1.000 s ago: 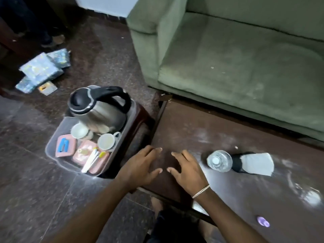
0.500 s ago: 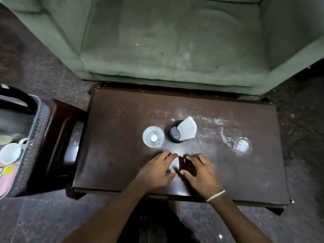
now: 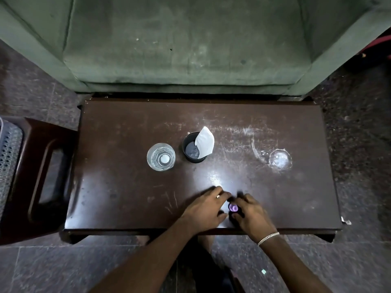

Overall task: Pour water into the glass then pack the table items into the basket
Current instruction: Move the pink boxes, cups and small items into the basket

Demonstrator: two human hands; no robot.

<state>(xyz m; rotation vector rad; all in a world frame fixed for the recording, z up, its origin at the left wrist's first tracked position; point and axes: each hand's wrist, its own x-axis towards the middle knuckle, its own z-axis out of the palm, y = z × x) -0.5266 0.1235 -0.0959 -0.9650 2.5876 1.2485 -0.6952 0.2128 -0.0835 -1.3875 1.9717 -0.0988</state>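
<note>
Between the two hands, at the near edge of the table (image 3: 118, 187), sits a small purple cap-like object (image 3: 233, 207). The right hand (image 3: 251, 214) has its thumb and first fingers curled loosely round it from the right, and the left hand (image 3: 206, 206) lies flat with its fingertips reaching in from the left. Neither hand is clearly pinched shut on it; whether the right fingers actually touch the purple piece cannot be told (motion blur there). What the piece is remains uncertain, perhaps a bottle cap.

Outward from the fingers, the drinking glass (image 3: 161, 156) stands upright up and to the left, toward the far side, well apart from both hands and nearer the left one. It looks to hold clear liquid already. Just beside it on its right stands a dark round holder (image 3: 193, 150) with a white tissue (image 3: 204, 142) leaning out of it. Farther right lies a clear glass lid or dish (image 3: 279, 159), nearer the right hand.

The woven grey basket (image 3: 8, 157) shows only as a sliver at the left frame edge, on a dark wooden stool (image 3: 45, 166) beside the table. Packing therefore runs leftward, and I judge the tabletop between hands and basket gives open room, with the glass and holder the only things standing in that sweep.
</note>
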